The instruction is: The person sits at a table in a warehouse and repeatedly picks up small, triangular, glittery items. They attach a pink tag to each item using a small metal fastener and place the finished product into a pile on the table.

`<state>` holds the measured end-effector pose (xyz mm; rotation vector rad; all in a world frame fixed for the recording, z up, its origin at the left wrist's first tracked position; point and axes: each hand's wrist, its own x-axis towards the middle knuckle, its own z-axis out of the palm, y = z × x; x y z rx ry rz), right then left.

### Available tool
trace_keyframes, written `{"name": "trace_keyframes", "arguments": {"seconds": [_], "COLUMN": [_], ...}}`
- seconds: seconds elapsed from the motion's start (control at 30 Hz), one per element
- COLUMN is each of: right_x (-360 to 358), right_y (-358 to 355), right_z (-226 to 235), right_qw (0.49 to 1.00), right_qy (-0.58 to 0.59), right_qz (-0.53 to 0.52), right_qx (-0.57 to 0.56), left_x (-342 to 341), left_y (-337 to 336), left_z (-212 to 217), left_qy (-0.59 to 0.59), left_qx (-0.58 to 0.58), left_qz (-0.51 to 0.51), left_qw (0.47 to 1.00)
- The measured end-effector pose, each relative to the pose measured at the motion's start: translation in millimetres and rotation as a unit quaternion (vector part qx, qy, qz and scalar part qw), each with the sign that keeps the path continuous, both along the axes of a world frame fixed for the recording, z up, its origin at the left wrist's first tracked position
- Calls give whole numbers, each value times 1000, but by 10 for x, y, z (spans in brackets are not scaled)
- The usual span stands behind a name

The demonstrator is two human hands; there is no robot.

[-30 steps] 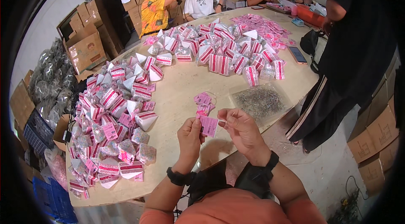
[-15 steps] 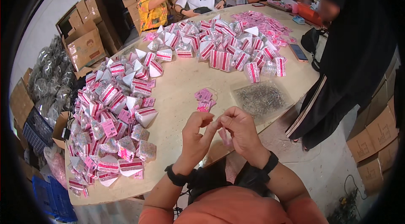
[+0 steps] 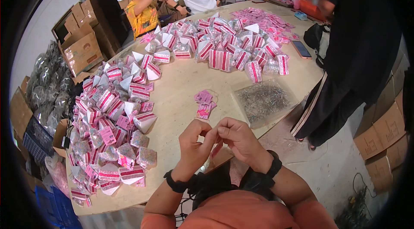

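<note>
Your left hand (image 3: 195, 142) and right hand (image 3: 238, 140) meet fingertip to fingertip over the near edge of the bench (image 3: 181, 95), fingers pinched closed on a small pink card (image 3: 217, 149) between them. A little stack of pink cards (image 3: 203, 104) lies just beyond, beside a clear bag of small metal parts (image 3: 264, 101).

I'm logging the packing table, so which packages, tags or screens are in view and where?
Pink card tags: small stack, table centre.
Pink-and-white striped pouches: heaped along the left edge.
Clear bag: flat, grey bits, right.
Phone: dark screen, far right.
Cardboard boxes: brown, stacked left.
</note>
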<state>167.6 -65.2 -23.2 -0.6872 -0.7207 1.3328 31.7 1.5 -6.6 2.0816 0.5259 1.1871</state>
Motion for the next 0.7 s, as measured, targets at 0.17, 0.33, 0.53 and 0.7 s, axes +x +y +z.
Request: {"name": "trace_keyframes", "arguments": {"seconds": [0.17,0.33,0.53,0.7], "right_x": [90,129,119,-1], "right_y": [-93,-106,-100,-69], "right_z": [93,-7,-69,-2], "right_qw": [993,989,988,997], "right_qy": [-18,1,18,-16], "right_qz": [107,136,140,59], "right_qx": [-39,-55,-68,-39], "left_x": [-130,-184,-232,-165], "left_y": [190,199,61,45], "left_z": [205,219,207,171], "left_qy": [65,102,152,150], "left_qx": [-243,-184,19,-18], "left_qz": [-257,-245,-98,-77], "left_qw": [933,946,983,986]}}
